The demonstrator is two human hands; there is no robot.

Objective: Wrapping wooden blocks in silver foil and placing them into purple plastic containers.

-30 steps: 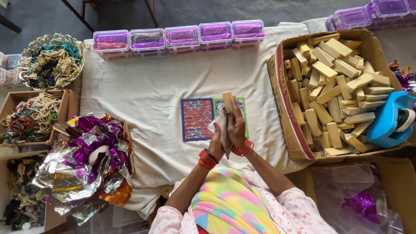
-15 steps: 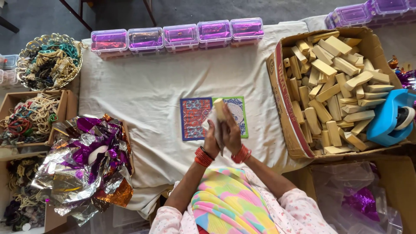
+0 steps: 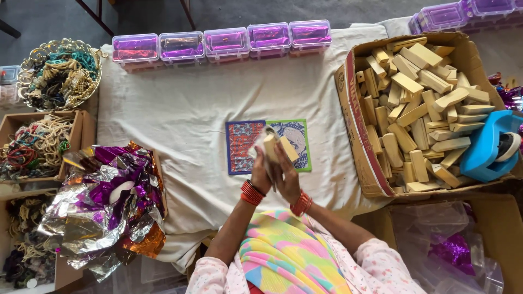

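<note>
Little has shifted: both hands, left hand (image 3: 261,173) and right hand (image 3: 287,177), keep their grip closed on a tan wooden block (image 3: 271,147) above the white-clothed tabletop (image 3: 180,114), near its front edge, over two patterned cards (image 3: 244,146).

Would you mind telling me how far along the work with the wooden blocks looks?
Done: nothing finished shows on the white cloth. In hand: left hand and right hand together hold one wooden block with thin wrap. Left: the cardboard box is piled with bare blocks.

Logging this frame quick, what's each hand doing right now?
Left hand: closed on the pale tan wooden block.
Right hand: closed on the same block.
</note>
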